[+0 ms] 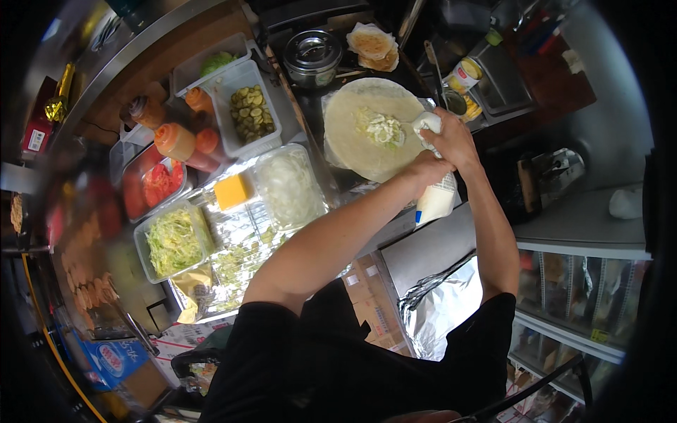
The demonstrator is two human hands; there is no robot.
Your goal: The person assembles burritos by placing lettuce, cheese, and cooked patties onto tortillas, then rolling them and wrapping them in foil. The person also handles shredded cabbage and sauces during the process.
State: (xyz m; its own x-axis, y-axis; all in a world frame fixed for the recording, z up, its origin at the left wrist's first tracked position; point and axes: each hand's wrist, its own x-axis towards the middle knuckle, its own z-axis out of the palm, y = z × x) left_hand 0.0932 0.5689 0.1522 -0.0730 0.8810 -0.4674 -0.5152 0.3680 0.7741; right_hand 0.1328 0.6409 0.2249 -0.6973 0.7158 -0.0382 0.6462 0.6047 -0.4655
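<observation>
My right hand (458, 138) grips the upper part of a soft plastic bag of white sauce (437, 200). Just below it, my left hand (435, 168) is closed around the same bag. The bag's narrow end points left over a large round tortilla (351, 135), and its blue-marked end hangs below my left hand. On the middle of the tortilla lies a small heap of shredded lettuce (378, 128) with white sauce over it. The tortilla rests on a thin clear sheet. My fingers hide part of the bag.
Left of the tortilla stand tubs of pickle slices (252, 113), sliced onion (290, 185) and shredded lettuce (172, 240). Orange cheese (230, 192) sits on a foil-lined tray (232, 264). A lidded steel pot (313, 57) and small flatbreads (373, 45) lie behind. Cans (465, 75) stand right.
</observation>
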